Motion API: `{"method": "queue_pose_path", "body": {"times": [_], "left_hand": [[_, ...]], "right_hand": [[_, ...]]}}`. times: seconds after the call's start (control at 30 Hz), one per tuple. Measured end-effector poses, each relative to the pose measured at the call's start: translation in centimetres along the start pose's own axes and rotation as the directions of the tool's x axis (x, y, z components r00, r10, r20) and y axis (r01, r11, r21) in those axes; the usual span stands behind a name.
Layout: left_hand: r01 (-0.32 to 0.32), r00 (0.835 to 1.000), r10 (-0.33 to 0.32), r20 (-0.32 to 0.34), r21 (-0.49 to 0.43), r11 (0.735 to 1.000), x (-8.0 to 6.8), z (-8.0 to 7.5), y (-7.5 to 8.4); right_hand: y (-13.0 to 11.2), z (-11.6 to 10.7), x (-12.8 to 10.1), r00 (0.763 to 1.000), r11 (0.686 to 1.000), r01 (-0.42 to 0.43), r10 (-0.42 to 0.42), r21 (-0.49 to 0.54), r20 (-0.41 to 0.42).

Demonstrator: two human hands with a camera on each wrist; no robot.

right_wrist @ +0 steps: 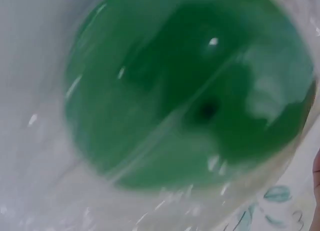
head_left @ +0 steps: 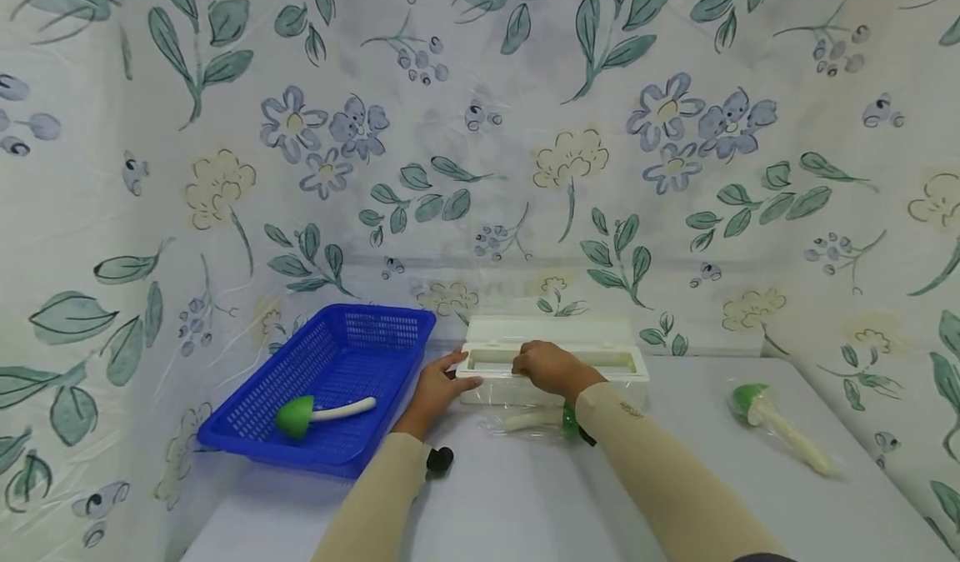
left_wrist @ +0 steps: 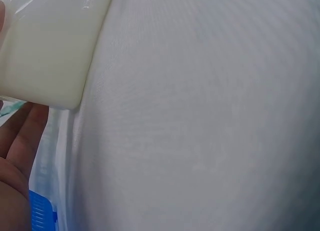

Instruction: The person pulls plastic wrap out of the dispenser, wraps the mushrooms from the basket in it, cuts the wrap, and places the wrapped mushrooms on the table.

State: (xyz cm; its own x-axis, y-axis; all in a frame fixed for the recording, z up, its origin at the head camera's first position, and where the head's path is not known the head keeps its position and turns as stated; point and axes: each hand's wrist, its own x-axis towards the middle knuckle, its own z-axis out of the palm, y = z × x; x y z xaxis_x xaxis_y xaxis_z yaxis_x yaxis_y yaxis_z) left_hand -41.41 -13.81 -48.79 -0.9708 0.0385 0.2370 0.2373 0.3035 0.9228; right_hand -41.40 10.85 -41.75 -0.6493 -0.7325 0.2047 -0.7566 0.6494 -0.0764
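An opened white cling film dispenser (head_left: 622, 391) stands at the back of the table, its lid raised. My left hand (head_left: 437, 391) grips its left end, thumb at the front; in the left wrist view straight fingers (left_wrist: 31, 136) reach behind the dispenser (left_wrist: 45, 51). Over the long opening, my right hand (head_left: 551, 368) has its fingers curled down at the front rim, fingertips hidden. Clear film (head_left: 491, 418) hangs down the front and covers a green-capped, white-stemmed, mushroom-shaped thing (head_left: 532, 419) lying below my right wrist. That green cap (right_wrist: 185, 91) fills the right wrist view, under wrinkled film.
To the left, a blue plastic basket (head_left: 352, 320) holds a bare mushroom-shaped thing (head_left: 296, 417). Another one, wrapped in clear film (head_left: 780, 424), lies on the right of the white table (head_left: 675, 495). A flower-patterned sheet (head_left: 480, 212) hangs behind.
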Motion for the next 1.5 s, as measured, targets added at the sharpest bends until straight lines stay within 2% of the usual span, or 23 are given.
{"method": "queue_pose_path", "body": {"times": [0.2,0.53,0.57,0.77,0.8,1.07,1.2,1.37,1.5], "left_hand": [[-0.013,1.000,0.014,-0.023,0.051,0.999,0.1,0.2,-0.1],[-0.013,1.000,0.013,-0.017,-0.006,1.000,0.3,0.3,-0.4],[-0.015,1.000,0.015,-0.017,-0.003,1.000,0.1,0.2,0.1],[0.001,1.000,-0.001,-0.015,-0.003,1.000,0.2,-0.2,-0.1],[0.001,1.000,-0.001,-0.015,-0.009,1.000,0.5,-0.1,-0.7],[-0.008,1.000,0.008,-0.001,-0.010,1.000,0.5,0.3,-0.7],[-0.001,1.000,0.000,-0.016,-0.007,1.000,0.5,0.3,-0.7],[-0.012,1.000,0.012,-0.006,-0.016,1.000,0.6,0.4,-0.8],[-0.006,1.000,0.005,-0.004,-0.018,1.000,0.6,0.4,-0.7]], "right_hand": [[1.4,-0.8,-2.6,1.000,1.000,-0.008,0.008,0.024,-0.014],[4.4,-1.5,-6.8,0.999,0.999,-0.021,0.020,-0.026,-0.047],[4.7,-1.6,-7.3,0.999,0.999,-0.019,0.017,-0.033,-0.051],[6.5,-2.0,-9.9,0.996,0.998,0.001,-0.006,-0.055,-0.091],[6.7,-2.1,-10.3,0.996,0.998,0.000,-0.005,-0.058,-0.094],[8.3,-3.5,-13.7,0.996,0.997,-0.025,0.018,-0.075,-0.093],[9.3,-3.9,-15.6,0.991,0.998,-0.039,0.031,-0.056,-0.130],[9.8,-3.8,-16.6,0.986,0.999,-0.015,0.008,-0.042,-0.167],[10.0,-3.5,-16.6,0.984,0.998,-0.040,0.032,-0.041,-0.178]]}}
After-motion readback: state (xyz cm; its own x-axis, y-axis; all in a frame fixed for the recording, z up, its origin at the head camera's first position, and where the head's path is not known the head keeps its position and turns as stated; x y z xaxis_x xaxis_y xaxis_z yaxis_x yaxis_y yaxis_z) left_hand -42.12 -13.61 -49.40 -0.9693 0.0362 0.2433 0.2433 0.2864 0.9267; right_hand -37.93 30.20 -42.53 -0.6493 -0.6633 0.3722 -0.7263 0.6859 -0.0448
